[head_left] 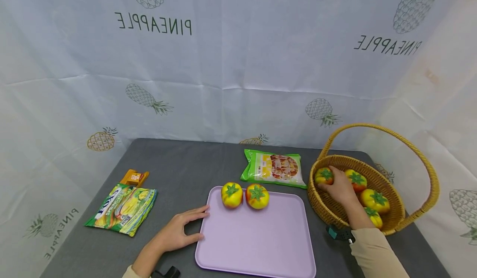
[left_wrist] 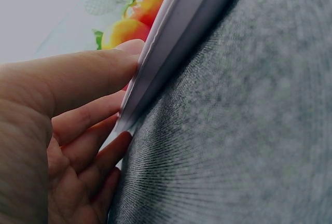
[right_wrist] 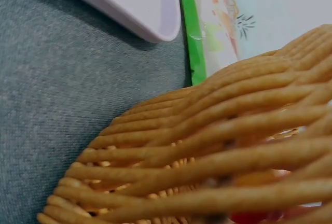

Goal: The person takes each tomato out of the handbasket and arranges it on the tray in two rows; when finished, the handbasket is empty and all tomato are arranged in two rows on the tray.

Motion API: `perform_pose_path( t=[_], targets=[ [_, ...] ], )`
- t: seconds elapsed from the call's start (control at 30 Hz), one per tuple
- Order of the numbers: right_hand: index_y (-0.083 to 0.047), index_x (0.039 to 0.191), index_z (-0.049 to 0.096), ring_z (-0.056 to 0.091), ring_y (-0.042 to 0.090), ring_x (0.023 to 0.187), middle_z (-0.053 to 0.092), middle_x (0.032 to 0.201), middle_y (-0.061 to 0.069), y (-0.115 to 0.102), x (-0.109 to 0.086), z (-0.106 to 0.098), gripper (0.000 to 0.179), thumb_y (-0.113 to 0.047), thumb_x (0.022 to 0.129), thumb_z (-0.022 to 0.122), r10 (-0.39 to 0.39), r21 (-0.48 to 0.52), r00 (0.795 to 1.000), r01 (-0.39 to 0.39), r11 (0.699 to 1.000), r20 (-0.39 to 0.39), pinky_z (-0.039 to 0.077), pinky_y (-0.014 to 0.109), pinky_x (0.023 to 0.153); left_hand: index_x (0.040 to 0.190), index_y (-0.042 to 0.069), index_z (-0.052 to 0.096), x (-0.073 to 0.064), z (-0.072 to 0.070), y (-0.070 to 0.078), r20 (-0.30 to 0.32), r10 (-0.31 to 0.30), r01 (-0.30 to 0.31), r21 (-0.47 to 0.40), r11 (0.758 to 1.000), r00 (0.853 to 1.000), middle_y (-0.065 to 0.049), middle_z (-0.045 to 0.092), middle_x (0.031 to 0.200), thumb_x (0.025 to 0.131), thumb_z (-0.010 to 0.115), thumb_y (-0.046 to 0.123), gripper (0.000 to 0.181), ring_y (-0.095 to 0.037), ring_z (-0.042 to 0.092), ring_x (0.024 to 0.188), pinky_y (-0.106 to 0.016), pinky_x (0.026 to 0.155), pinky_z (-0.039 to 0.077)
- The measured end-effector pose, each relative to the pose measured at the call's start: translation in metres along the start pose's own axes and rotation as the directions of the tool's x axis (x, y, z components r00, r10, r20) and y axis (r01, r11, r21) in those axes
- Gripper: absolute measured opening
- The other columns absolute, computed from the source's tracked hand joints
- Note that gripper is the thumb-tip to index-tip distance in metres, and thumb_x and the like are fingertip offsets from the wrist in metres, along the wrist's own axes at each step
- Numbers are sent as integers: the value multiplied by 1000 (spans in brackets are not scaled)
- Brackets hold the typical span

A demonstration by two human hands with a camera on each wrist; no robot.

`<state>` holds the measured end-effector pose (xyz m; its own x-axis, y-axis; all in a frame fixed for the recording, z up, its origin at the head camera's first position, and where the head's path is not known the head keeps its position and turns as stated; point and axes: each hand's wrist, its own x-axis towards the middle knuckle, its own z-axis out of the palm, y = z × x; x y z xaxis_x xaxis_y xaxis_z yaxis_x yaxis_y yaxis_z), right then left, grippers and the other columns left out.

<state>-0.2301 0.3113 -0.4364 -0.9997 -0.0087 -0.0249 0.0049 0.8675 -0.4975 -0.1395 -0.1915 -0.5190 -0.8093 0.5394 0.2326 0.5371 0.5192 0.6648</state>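
In the head view my left hand (head_left: 180,230) touches the left rim of a lilac tray (head_left: 257,236), thumb and forefinger spread along the edge; the left wrist view shows the fingertips against that rim. Two yellow-red persimmons (head_left: 232,195) with green leafy tops sit at the tray's far edge. My right hand (head_left: 340,185) reaches into a wicker basket (head_left: 391,178), fingers and thumb around a persimmon (head_left: 323,176) at its left side. More persimmons (head_left: 374,200) lie in the basket beside the hand and wrist. The basket's weave (right_wrist: 207,146) hides the right hand in the right wrist view.
A green-and-white food packet (head_left: 277,168) lies behind the tray, near the basket. At the left are a green-and-yellow packet (head_left: 124,208) and a small orange packet (head_left: 135,178). The basket's tall handle (head_left: 387,130) arches over it. A pineapple-print curtain (head_left: 238,63) stands behind the grey table.
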Motion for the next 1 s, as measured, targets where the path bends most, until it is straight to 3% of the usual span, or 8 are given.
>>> perform_pose_path(
  t=[0.57,1.0],
  targets=[
    [10,142,28,39,51,114,34,134,39,-2,-8,-9,85,-36,85,69,60,86,993,-52,995,-99,34,64,95,130,21,59,0,-1,1,2,6,-6,-11,1000,1000,0,51,142,85,69,38,49,-17,49,129,-34,101,44],
    [6,144,29,35,53,119,33,136,38,-14,-15,-16,84,-41,86,67,0,89,976,20,996,-220,31,68,94,130,19,59,1,-1,3,-10,12,-12,2,1000,1000,-1,51,141,84,70,37,50,-16,49,129,-33,101,44]
  ],
)
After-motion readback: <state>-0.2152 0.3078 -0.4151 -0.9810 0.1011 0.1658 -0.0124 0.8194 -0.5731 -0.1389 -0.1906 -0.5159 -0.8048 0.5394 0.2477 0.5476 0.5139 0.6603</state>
